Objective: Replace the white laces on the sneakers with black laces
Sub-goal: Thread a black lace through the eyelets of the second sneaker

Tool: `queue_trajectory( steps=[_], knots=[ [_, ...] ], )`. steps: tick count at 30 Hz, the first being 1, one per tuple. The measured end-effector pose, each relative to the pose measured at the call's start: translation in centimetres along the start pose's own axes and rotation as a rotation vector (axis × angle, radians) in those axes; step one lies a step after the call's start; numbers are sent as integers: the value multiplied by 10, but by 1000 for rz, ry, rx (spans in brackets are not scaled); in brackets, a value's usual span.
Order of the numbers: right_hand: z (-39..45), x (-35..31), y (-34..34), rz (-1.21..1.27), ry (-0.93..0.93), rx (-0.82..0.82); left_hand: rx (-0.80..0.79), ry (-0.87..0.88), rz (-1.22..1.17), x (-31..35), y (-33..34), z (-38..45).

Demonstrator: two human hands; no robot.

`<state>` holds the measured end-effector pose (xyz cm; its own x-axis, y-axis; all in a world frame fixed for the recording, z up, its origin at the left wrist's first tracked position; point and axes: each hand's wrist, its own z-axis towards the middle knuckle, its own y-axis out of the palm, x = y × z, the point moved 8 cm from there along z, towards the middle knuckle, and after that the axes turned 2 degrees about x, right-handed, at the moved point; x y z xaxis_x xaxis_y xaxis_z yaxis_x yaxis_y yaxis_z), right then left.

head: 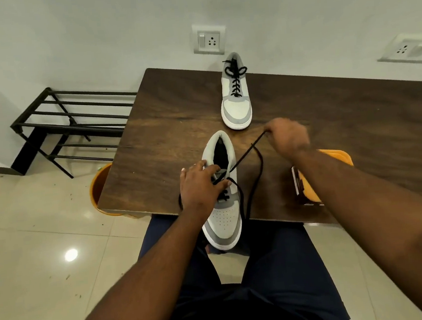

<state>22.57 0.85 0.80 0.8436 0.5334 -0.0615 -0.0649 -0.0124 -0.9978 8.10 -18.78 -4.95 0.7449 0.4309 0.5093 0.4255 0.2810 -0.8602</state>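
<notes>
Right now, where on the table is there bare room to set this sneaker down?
Bare wood lies left of the laced sneaker, up to the table edge, and right of it toward the far corner. Crowded: the near edge, with the half-laced sneaker, both hands and the orange tray.

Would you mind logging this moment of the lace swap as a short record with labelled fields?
near sneaker: on table edge, toe toward person, partly laced
black lace: taut from an upper eyelet to the right hand; slack loop hangs beside the shoe
left hand: holds the near sneaker at the tongue
right hand: pinches and pulls the lace end
far sneaker: fully laced in black, bow tied
table: dark wood
</notes>
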Motion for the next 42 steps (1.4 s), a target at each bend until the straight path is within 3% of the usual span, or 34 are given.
queue_trajectory(
  steps=[4, 7, 12, 15, 17, 19, 23, 27, 33, 36, 38, 42],
  knots=[
    [1, 3, 3, 25, 89, -57, 11, 5, 12, -1, 0, -1],
    [-35, -39, 31, 62, -54, -152, 15, 1, 7, -2, 3, -4],
    [-83, -86, 43, 399, -159, -142, 8, -7, 25, -4, 5, -3],
    [-80, -90, 40, 380, -203, -113, 12, -9, 55, -2, 2, -4],
    [-67, -81, 35, 239, -228, -128, 16, -8, 75, -2, 1, -4],
    [-42, -55, 18, 100, -155, -84, 10, -9, 92, -2, -1, -5],
    [3, 11, -36, 89, 100, 82, -10, -21, 86, -2, -1, -7],
    [2, -16, -28, -27, -35, -129, -12, -35, 73, -3, 0, -9],
    [-50, -89, 32, 152, -271, -403, -18, -42, 77, -3, 0, -10],
    [-53, -95, 37, 181, -287, -380, -19, -34, 73, -2, -1, -9],
    [-41, -89, 24, 42, -321, -326, -16, -32, 74, -2, -3, -8],
    [7, -42, -37, -128, -187, -46, -27, -34, 94, -4, -4, -9]
  ],
)
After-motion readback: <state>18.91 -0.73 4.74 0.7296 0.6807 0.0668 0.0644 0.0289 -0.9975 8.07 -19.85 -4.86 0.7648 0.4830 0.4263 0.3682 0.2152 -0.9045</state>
